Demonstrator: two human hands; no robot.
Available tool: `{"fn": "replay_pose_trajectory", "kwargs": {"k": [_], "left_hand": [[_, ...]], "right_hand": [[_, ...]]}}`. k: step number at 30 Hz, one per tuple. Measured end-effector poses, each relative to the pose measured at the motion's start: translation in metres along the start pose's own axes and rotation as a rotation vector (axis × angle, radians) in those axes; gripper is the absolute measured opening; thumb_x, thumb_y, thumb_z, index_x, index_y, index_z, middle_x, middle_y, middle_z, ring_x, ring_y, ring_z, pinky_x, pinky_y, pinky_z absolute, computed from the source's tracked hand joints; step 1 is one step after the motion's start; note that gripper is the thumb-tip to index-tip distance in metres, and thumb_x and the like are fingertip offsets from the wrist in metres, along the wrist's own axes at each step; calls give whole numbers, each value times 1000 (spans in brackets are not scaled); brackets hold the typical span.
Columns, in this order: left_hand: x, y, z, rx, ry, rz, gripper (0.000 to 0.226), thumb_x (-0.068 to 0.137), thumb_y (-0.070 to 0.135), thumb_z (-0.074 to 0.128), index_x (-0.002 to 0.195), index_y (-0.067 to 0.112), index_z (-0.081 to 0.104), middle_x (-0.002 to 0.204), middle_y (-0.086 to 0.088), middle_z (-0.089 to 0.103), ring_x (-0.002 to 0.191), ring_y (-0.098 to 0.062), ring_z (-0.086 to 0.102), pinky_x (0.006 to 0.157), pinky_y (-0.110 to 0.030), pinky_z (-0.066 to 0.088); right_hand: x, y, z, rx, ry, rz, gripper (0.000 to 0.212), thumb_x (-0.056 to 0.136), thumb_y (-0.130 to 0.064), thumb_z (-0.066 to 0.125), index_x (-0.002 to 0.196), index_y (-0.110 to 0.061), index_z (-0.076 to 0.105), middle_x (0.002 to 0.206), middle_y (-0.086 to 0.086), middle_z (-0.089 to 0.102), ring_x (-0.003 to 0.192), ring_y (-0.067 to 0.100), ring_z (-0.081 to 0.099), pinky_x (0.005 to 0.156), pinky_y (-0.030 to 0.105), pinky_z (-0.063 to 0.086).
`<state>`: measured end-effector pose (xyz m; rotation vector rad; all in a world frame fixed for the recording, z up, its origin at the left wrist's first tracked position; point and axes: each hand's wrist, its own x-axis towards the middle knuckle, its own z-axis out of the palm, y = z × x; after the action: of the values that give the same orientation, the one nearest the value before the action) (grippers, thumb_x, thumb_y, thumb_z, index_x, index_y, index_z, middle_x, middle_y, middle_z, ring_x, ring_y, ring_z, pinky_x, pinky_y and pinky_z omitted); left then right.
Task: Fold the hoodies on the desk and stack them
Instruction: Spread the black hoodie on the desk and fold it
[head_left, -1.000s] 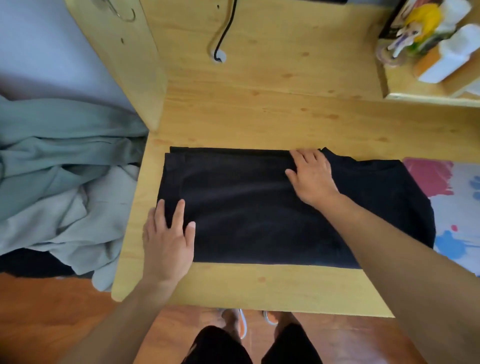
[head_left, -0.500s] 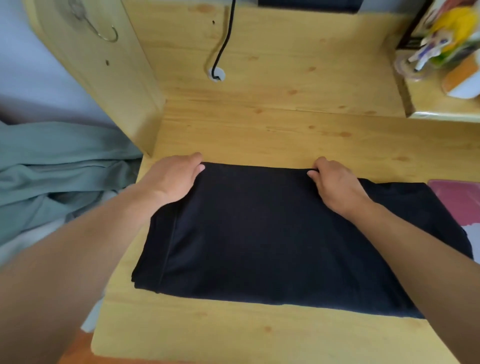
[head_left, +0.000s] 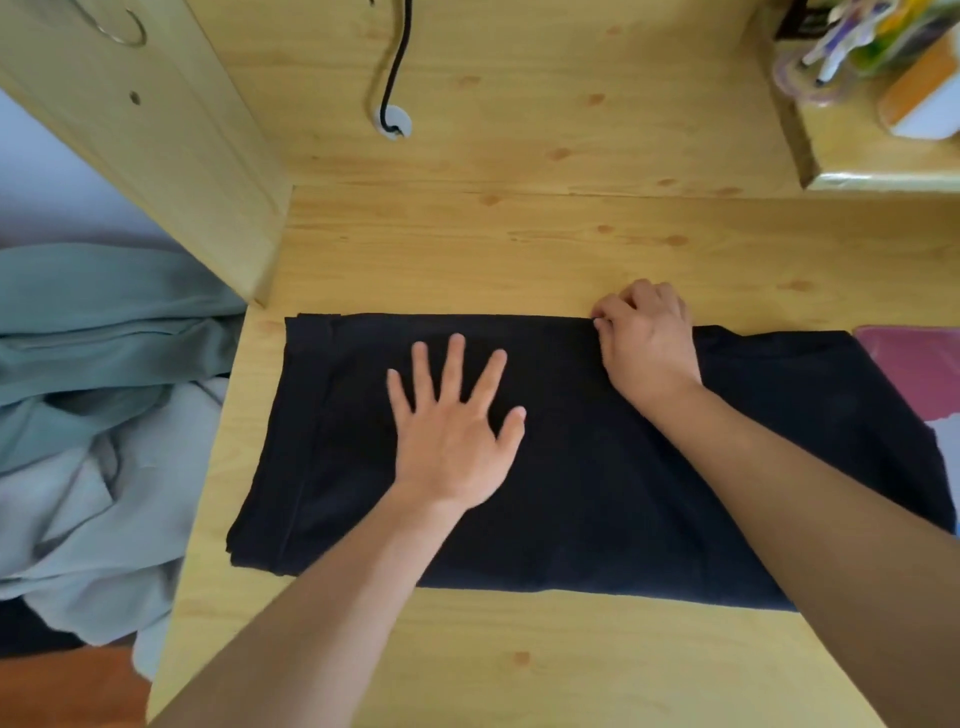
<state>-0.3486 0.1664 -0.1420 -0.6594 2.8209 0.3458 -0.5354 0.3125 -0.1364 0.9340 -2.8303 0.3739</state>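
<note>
A black fabric hoodie (head_left: 597, 467), folded into a long flat rectangle, lies across the middle of a light pine wooden desk (head_left: 519, 249), its long edges running from 9 o'clock to 3 o'clock. The person's left hand (head_left: 457, 431) rests flat on the cloth just left of centre, palm down, fingers straight and spread wide, holding nothing. The right hand (head_left: 647, 338) sits at the hoodie's far edge, toward 1 o'clock, with its fingers curled and pinching the top fold of the fabric. Both bare forearms reach in from 6 o'clock. At 3 o'clock the hoodie's end lies over a pink and white patterned mat (head_left: 914, 374). Off the desk at 9 o'clock, a heap of sage-green and pale grey garments (head_left: 93, 405) lies crumpled. At 12 o'clock a black cable (head_left: 397, 57) drops into a round white grommet (head_left: 395, 122) in the wooden back panel. At 1 to 2 o'clock, a raised wooden shelf (head_left: 872, 161) holds a clear cup of pens (head_left: 815, 67) and a blurred orange and white container (head_left: 930, 98).
</note>
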Motion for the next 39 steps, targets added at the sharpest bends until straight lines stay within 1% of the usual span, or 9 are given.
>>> {"fn": "replay_pose_trajectory", "kwargs": {"k": [3,8,12,17,22,27,30,35,39], "left_hand": [[11,-2,0,34,-21,-56,73,95,74,16,158,48,-10,170,-2,-18,153,-43,-19,121,-67,-4],[26,-31,-9,77,37,-36,67,100,68,10,161,43,3,172,1,-2,157,-34,0,123,-59,9],[1,-88,-25,69,216,-23,64,107,53,10,159,23,33,167,-12,26,156,-32,18,125,-55,16],[-84,-95,-7,-31,131,-324,65,103,55,37,161,32,20,167,-17,16,153,-41,14,120,-62,20],[-111,-94,-3,-54,101,-534,78,99,64,44,153,9,33,136,-28,44,115,-49,47,80,-59,47],[-128,-107,-41,-510,-78,-735,62,89,58,67,122,10,46,99,-6,58,83,-37,63,67,-45,51],[-144,-118,-62,-1248,-200,-924,36,92,40,73,104,8,66,79,-1,75,74,-24,68,62,-39,53],[-171,-122,-66,-1916,-37,-863,34,97,18,62,131,13,65,125,-6,73,120,-26,67,107,-43,46],[-192,-125,-73,-2001,117,-896,35,97,17,60,131,14,67,129,-8,71,120,-27,67,104,-45,49]], "right_hand": [[-30,-28,-15,-74,11,-40,36,97,-16,55,132,-12,58,139,18,49,133,40,40,114,56,29],[-66,-1,-13,-200,-441,120,68,101,-64,8,160,-33,5,168,-3,-10,153,28,-16,125,52,-1],[-57,-9,-21,-172,-421,140,68,101,-61,13,161,-28,11,169,2,-8,154,30,-15,125,53,1],[-107,-86,-32,-41,-318,38,64,104,-57,17,160,-27,7,169,7,-3,154,31,-10,125,52,0],[-125,-101,-5,-121,-458,64,67,102,-60,8,161,-28,3,169,6,-1,155,31,-5,125,52,5],[-157,-108,-22,-60,-509,74,68,101,-63,10,161,-30,3,169,4,-5,155,28,-9,126,51,5],[-146,-113,-42,333,-478,251,66,102,-60,28,160,-33,9,168,-10,-8,153,11,-14,127,43,4],[-162,-144,-82,1086,-183,481,54,105,-45,40,156,-39,22,163,-28,9,147,-11,7,120,23,15],[-198,-166,-50,951,-342,489,53,103,-48,43,154,-40,28,162,-25,16,148,-10,6,124,30,15]]}}
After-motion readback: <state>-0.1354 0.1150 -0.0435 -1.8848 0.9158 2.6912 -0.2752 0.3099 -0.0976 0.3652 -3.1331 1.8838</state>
